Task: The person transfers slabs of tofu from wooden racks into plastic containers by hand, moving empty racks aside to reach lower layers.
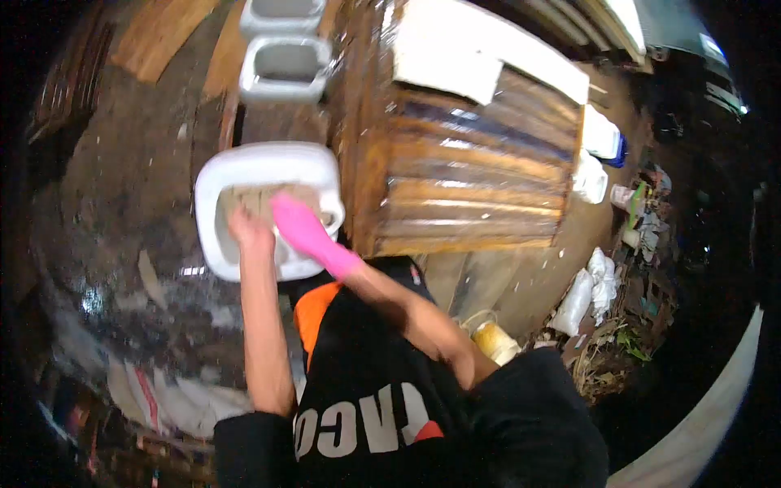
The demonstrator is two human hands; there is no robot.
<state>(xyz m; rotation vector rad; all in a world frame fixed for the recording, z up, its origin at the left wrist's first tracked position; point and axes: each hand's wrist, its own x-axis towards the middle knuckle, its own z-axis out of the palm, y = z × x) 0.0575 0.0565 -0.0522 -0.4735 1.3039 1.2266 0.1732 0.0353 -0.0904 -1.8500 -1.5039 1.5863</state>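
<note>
A white basin (213,175) with rounded corners sits in front of me, and its inside holds something murky and tan that I cannot make out. Both hands reach into it. My left hand (250,229) is bare, over the left part of the basin, with its fingers bent and blurred. To its right, my right hand (299,224) wears a pink rubber glove; its fingers look closed and point down into the basin, and whatever they hold is hidden. A small round ring or hole (329,218) shows at the basin's right side.
Two smaller white basins (285,91) stand behind. To the right is a wet slatted wooden table (480,163) with a white board (447,69) on it. A yellow bucket (495,342), white sacks (576,301) and containers lie around on the wet floor.
</note>
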